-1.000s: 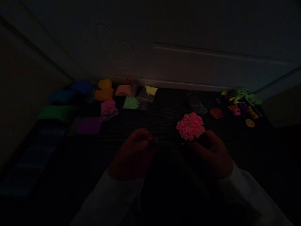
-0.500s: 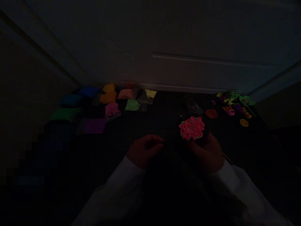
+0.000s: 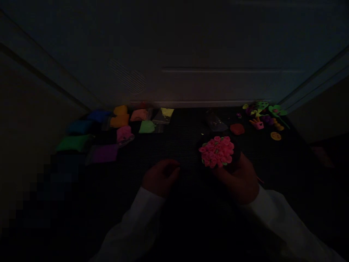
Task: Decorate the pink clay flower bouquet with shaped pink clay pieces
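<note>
One bunch of pink roses (image 3: 217, 152) is held by the right hand (image 3: 241, 182) over the middle of the counter (image 3: 181, 143), a little right of centre; the blooms, with green bits among them, are too tightly packed to count surely. The right hand's thumb and fingers close around its lower right side. The left hand (image 3: 158, 179) is half curled, thumb and forefinger slightly parted at the tips, well apart from the bunch; it is too dark to tell whether it pinches anything.

Ten coloured packs lie toward the far left corner: one green (image 3: 73, 143), one purple (image 3: 105, 153), one pink (image 3: 124, 134), one pale green (image 3: 147, 126), one salmon (image 3: 139, 115), one yellow (image 3: 167, 112), two blue and two orange. Beyond the bunch lie one clear bag (image 3: 215, 122) and one red lump (image 3: 237, 128). In the far right corner stand close-set small figures, including one green flower (image 3: 277, 110) and one pink cup (image 3: 257, 124) with orange sticks; one yellow disc (image 3: 276, 136) lies nearer the right edge.

The far edge runs along a pale panelled wall (image 3: 204, 85). Dark ribbed top shows between the hands, and from the left hand to the packs; the near edge is lost in shadow.
</note>
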Demonstrator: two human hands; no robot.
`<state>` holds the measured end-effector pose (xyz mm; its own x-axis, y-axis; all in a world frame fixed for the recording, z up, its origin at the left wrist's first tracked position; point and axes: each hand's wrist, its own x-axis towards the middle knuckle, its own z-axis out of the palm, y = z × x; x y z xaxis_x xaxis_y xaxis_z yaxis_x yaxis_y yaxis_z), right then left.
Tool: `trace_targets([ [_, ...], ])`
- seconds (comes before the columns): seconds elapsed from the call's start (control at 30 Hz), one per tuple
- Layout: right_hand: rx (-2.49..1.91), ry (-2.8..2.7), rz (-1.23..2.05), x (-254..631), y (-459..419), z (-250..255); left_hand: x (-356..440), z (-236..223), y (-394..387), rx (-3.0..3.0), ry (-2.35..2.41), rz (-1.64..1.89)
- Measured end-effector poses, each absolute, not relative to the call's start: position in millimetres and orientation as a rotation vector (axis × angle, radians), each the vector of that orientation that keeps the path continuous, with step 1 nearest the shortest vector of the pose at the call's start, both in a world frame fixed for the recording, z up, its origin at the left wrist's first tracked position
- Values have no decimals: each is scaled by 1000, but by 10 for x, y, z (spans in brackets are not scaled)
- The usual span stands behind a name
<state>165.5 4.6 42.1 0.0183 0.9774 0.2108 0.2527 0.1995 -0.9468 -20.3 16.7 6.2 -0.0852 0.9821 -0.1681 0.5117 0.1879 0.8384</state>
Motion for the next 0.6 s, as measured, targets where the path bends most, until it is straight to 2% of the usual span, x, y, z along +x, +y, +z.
trace_targets([
  [0.2, -1193, -1408, 910, 1651, 38, 407, -239, 65, 164, 1737, 1781, 597],
  [0.6, -1225, -1253, 1087, 1615, 31, 436, -281, 141, 99, 1935, 1823, 791],
])
